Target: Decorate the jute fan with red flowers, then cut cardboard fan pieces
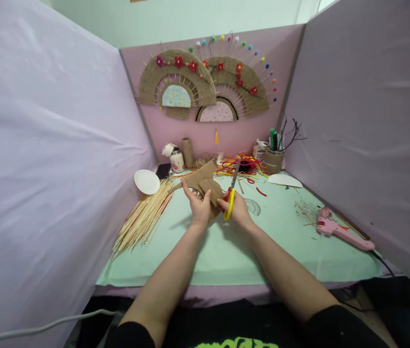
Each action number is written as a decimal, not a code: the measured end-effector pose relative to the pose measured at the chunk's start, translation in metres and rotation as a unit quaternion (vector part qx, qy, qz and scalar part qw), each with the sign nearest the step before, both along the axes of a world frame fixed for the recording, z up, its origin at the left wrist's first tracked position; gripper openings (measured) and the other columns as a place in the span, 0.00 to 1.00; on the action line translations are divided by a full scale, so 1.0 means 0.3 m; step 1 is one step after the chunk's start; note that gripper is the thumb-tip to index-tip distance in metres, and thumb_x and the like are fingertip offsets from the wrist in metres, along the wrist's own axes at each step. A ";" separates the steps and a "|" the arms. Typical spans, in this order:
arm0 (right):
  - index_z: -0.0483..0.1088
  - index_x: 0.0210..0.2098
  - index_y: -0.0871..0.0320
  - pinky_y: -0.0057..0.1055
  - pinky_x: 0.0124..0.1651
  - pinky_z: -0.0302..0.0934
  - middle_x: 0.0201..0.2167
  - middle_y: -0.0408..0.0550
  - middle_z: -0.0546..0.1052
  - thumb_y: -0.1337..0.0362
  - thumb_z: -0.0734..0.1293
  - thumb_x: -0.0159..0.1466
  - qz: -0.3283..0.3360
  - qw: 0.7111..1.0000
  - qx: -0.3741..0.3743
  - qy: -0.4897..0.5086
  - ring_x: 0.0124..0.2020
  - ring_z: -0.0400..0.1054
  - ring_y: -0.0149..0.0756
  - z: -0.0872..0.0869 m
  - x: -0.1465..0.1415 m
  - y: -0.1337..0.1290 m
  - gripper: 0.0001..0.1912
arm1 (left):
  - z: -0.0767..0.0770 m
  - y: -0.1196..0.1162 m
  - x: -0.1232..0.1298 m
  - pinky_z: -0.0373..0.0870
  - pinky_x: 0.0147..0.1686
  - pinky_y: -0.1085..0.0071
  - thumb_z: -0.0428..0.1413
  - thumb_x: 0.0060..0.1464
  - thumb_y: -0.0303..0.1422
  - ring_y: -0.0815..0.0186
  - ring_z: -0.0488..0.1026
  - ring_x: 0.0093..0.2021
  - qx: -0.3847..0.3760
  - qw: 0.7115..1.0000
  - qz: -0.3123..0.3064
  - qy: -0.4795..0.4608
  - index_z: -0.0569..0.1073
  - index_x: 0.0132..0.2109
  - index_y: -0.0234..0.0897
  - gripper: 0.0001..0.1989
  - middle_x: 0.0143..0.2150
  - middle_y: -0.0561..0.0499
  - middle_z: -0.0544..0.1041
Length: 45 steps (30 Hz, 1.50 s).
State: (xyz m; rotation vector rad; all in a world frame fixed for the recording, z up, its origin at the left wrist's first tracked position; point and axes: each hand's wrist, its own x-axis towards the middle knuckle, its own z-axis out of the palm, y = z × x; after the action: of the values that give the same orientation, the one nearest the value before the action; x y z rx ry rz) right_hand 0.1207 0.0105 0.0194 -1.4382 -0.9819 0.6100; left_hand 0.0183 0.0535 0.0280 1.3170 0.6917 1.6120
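Cardboard [210, 187] sits between your hands, above the table, its flaps overlapping. Your left hand [200, 211] pinches it; your right hand [240, 212] pinches its near-right edge and also holds the scissors [230, 205], blades pointing away beyond the grip. This looks like positioning between cuts; another cut would call for freeing your right fingertips and turning the blades towards the edge.

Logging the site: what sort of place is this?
Probably a small craft booth: a pink hot-glue gun, thin pale wooden sticks, and brown fan-shaped decorations with red flowers on the pink back panel.
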 end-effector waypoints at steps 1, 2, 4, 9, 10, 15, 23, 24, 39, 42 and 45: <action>0.62 0.28 0.54 0.31 0.28 0.63 0.20 0.41 0.73 0.60 0.69 0.49 0.003 1.000 -0.003 -0.027 0.24 0.71 0.38 -0.004 -0.001 -0.001 0.12 | 0.001 -0.003 0.002 0.71 0.49 0.65 0.59 0.51 0.30 0.63 0.75 0.48 0.006 1.000 0.001 -0.003 0.33 0.70 0.48 0.51 0.52 0.43 0.72; 0.62 0.28 0.55 0.31 0.29 0.63 0.21 0.41 0.74 0.59 0.69 0.49 0.005 0.999 -0.001 -0.050 0.25 0.71 0.37 -0.006 -0.002 -0.003 0.12 | 0.002 -0.003 0.003 0.71 0.49 0.65 0.59 0.51 0.30 0.63 0.75 0.48 0.013 1.000 0.003 -0.006 0.34 0.70 0.48 0.51 0.51 0.44 0.72; 0.63 0.28 0.55 0.32 0.30 0.64 0.24 0.43 0.75 0.57 0.69 0.51 0.005 0.997 0.016 -0.074 0.27 0.71 0.37 0.000 -0.002 -0.011 0.12 | 0.010 0.007 -0.005 0.71 0.49 0.65 0.59 0.51 0.29 0.63 0.75 0.47 0.025 0.999 0.015 -0.014 0.35 0.70 0.47 0.50 0.50 0.44 0.72; 0.63 0.32 0.55 0.31 0.31 0.62 0.31 0.46 0.76 0.54 0.65 0.57 -0.072 0.994 0.076 -0.043 0.27 0.71 0.36 0.038 0.035 -0.024 0.12 | 0.048 0.094 -0.081 0.66 0.55 0.66 0.60 0.50 0.27 0.67 0.72 0.52 0.002 0.992 0.055 -0.116 0.34 0.70 0.51 0.52 0.50 0.47 0.72; 0.63 0.33 0.55 0.31 0.31 0.62 0.30 0.45 0.75 0.55 0.65 0.57 -0.095 0.992 0.063 -0.048 0.27 0.70 0.36 0.042 0.051 -0.022 0.11 | 0.056 0.114 -0.100 0.66 0.56 0.66 0.60 0.50 0.26 0.68 0.71 0.53 -0.020 0.988 0.045 -0.147 0.34 0.70 0.52 0.52 0.50 0.48 0.72; 0.67 0.36 0.57 0.33 0.35 0.58 0.32 0.51 0.76 0.63 0.67 0.55 -0.105 0.954 -0.150 -0.239 0.34 0.70 0.42 0.018 0.114 -0.008 0.10 | 0.074 0.158 -0.158 0.63 0.59 0.69 0.58 0.50 0.25 0.71 0.70 0.55 -0.077 0.977 0.024 -0.198 0.36 0.70 0.53 0.50 0.53 0.50 0.71; 0.73 0.42 0.62 0.34 0.46 0.58 0.44 0.62 0.77 0.69 0.67 0.55 0.001 0.880 -0.185 -0.437 0.46 0.70 0.48 -0.038 0.034 -0.014 0.14 | 0.072 0.124 -0.134 0.63 0.59 0.68 0.54 0.55 0.28 0.70 0.69 0.58 -0.043 0.994 0.058 -0.079 0.29 0.70 0.53 0.48 0.61 0.46 0.67; 0.74 0.42 0.63 0.34 0.46 0.58 0.44 0.62 0.77 0.69 0.67 0.56 0.006 0.877 -0.180 -0.445 0.46 0.70 0.48 -0.040 0.025 -0.013 0.13 | 0.070 0.120 -0.127 0.63 0.59 0.67 0.54 0.55 0.27 0.70 0.68 0.59 -0.033 0.995 0.064 -0.074 0.28 0.70 0.52 0.49 0.61 0.45 0.67; 0.69 0.39 0.57 0.34 0.44 0.66 0.41 0.50 0.78 0.60 0.64 0.58 0.078 0.997 0.004 0.028 0.40 0.73 0.37 -0.017 -0.020 0.035 0.11 | 0.044 0.091 -0.085 0.63 0.60 0.65 0.54 0.54 0.25 0.66 0.66 0.62 -0.003 0.991 0.122 -0.056 0.28 0.69 0.47 0.49 0.60 0.41 0.66; 0.69 0.43 0.55 0.35 0.42 0.69 0.42 0.49 0.79 0.52 0.69 0.55 0.177 0.956 0.037 0.231 0.40 0.75 0.38 -0.007 -0.049 0.029 0.20 | 0.022 0.075 -0.058 0.64 0.59 0.65 0.54 0.54 0.25 0.67 0.68 0.60 -0.044 0.993 0.092 -0.066 0.29 0.69 0.47 0.48 0.61 0.41 0.66; 0.69 0.45 0.56 0.37 0.45 0.70 0.46 0.50 0.79 0.55 0.74 0.49 0.117 0.948 0.085 0.282 0.44 0.75 0.41 -0.007 -0.065 0.037 0.26 | 0.006 0.041 -0.019 0.67 0.56 0.66 0.55 0.55 0.29 0.66 0.69 0.58 -0.065 0.995 0.043 -0.055 0.32 0.69 0.46 0.46 0.61 0.40 0.67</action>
State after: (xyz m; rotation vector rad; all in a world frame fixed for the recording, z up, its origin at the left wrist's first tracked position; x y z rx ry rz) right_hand 0.1011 0.0217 0.0173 -0.9167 -0.7261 1.0182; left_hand 0.0126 0.0657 0.0297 1.1088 0.7815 1.6657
